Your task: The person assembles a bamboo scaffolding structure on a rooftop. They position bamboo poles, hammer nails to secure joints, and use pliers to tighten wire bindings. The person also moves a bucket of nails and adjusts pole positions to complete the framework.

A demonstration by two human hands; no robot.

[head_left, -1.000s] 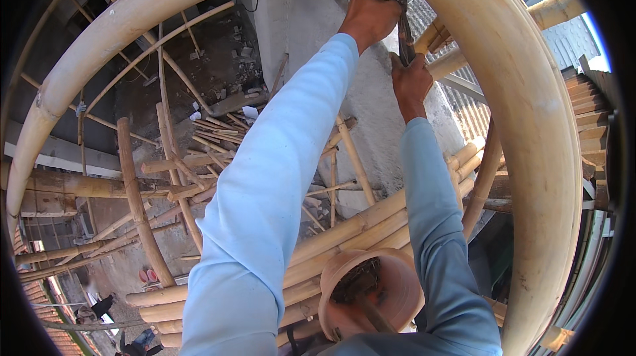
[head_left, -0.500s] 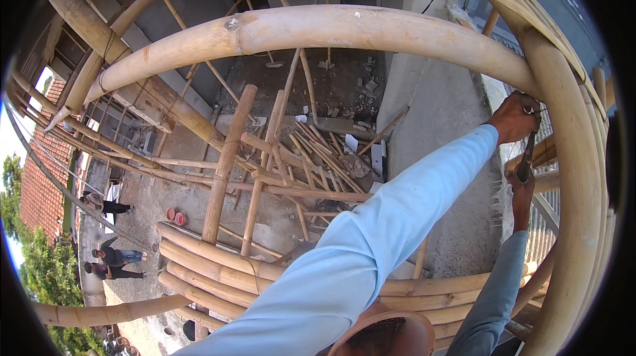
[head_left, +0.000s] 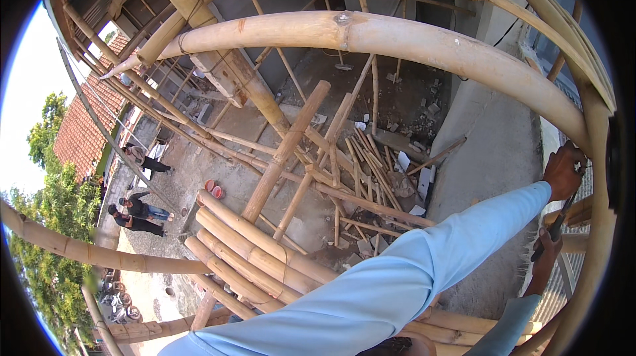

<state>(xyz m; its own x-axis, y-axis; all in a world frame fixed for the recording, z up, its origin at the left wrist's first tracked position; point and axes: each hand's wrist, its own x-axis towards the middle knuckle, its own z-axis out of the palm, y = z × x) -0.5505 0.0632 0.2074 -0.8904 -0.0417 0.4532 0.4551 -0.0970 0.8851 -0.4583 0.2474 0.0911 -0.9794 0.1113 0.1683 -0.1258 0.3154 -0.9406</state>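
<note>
At the far right, my left hand reaches up in its light blue sleeve, just under the spot where a thick horizontal bamboo pole meets an upright bamboo pole. Its fingers are pinched together on what looks like a thin dark wire; the fingertips are partly hidden. Just below it, my right hand is closed round the handles of dark pliers. The pliers point up toward the left hand; their jaws are hard to make out.
Several bamboo poles lie side by side below my left arm. Crossed poles stand over the ground far below, near loose sticks and rubble. A grey concrete ledge runs beside my arm. People stand on the ground at left.
The view has swung, so the scene sits further right and tilted. Both hands stay by the pole joint, the left still pinching and the right still holding the pliers.
</note>
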